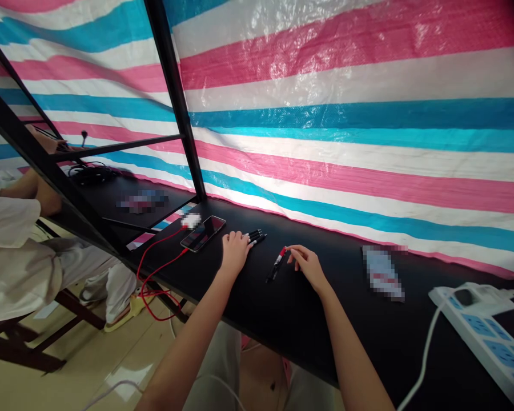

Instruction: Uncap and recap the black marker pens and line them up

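My left hand [235, 251] lies on the black table with its fingers curled over several dark pens [257, 236], whose ends stick out past the fingertips to the right. Under the palm the rest of the pens is hidden. Just right of them, a single pen [276, 264] with a black body, a white band and a red end lies slantwise on the tabletop. The forefinger of my right hand [306, 265] reaches to that red end and seems to touch it. The other right fingers are loosely bent and apart from the pen.
A phone [203, 233] with red cables [143, 274] lies at left. On the right are a blurred packet [383, 274] and a white power strip [484, 337]. A black metal frame [175, 103] divides the table from a seated person [17, 251]. Striped sheeting [346, 125] hangs behind.
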A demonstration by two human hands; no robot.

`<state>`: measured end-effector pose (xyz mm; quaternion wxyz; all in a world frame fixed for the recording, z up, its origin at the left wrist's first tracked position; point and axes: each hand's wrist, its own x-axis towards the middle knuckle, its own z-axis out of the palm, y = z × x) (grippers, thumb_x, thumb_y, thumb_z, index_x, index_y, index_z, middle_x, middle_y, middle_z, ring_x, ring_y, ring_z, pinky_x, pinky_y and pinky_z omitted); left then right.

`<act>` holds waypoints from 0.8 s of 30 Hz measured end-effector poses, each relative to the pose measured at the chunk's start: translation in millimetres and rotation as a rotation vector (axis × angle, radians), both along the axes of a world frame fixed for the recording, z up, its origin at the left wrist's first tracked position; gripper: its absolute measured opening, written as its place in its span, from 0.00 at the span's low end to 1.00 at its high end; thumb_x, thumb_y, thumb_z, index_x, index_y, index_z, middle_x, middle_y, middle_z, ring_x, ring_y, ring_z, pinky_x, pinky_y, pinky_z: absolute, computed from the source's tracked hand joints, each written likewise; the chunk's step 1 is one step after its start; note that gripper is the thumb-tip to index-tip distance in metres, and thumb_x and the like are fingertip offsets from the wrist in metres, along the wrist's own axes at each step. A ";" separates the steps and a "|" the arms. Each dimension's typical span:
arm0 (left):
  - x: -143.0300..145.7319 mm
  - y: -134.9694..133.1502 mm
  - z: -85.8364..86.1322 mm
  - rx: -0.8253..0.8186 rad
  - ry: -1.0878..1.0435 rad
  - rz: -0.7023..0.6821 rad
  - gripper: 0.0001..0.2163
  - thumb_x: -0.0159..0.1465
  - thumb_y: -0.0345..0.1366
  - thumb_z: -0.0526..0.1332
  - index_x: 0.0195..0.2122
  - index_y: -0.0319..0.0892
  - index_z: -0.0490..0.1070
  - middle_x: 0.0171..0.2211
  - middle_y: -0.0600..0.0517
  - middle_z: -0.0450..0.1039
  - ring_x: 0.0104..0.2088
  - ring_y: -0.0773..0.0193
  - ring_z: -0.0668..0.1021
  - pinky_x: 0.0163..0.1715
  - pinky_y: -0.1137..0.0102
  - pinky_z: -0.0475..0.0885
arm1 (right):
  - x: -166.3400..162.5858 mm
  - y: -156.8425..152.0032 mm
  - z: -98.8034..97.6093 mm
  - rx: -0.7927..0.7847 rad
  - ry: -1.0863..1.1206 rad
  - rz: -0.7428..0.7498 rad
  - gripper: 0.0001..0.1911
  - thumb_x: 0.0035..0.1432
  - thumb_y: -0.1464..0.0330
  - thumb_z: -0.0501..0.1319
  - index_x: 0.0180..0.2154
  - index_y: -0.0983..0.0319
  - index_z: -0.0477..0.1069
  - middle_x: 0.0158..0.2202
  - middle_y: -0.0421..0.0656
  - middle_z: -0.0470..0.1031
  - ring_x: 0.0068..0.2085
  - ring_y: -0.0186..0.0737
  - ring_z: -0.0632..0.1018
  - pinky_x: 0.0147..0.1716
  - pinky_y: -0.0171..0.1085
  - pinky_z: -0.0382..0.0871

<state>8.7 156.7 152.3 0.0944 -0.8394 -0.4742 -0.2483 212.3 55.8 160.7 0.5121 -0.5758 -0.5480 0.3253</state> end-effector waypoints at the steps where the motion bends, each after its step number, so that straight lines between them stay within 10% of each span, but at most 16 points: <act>1: -1.9 0.2 0.6 0.001 0.003 0.018 0.08 0.61 0.40 0.53 0.32 0.42 0.66 0.33 0.46 0.64 0.39 0.55 0.64 0.42 0.57 0.56 | 0.1 0.1 0.0 -0.001 0.000 0.002 0.21 0.55 0.55 0.51 0.40 0.64 0.70 0.25 0.42 0.70 0.20 0.31 0.65 0.21 0.32 0.59; 13: 1.3 -0.8 0.6 -0.007 0.033 0.018 0.05 0.61 0.35 0.52 0.32 0.41 0.63 0.33 0.47 0.65 0.38 0.55 0.65 0.40 0.59 0.57 | -1.6 0.2 -5.1 -0.005 -0.293 -0.103 0.16 0.55 0.58 0.51 0.30 0.60 0.72 0.18 0.37 0.66 0.21 0.33 0.66 0.23 0.32 0.56; 24: 20.0 -26.8 15.7 -0.277 0.040 -0.603 0.12 0.60 0.41 0.53 0.44 0.44 0.62 0.36 0.51 0.66 0.36 0.63 0.70 0.35 0.70 0.62 | -10.9 -2.6 -2.2 -0.082 -0.654 -0.050 0.06 0.49 0.64 0.57 0.27 0.56 0.72 0.22 0.36 0.71 0.24 0.33 0.69 0.23 0.32 0.53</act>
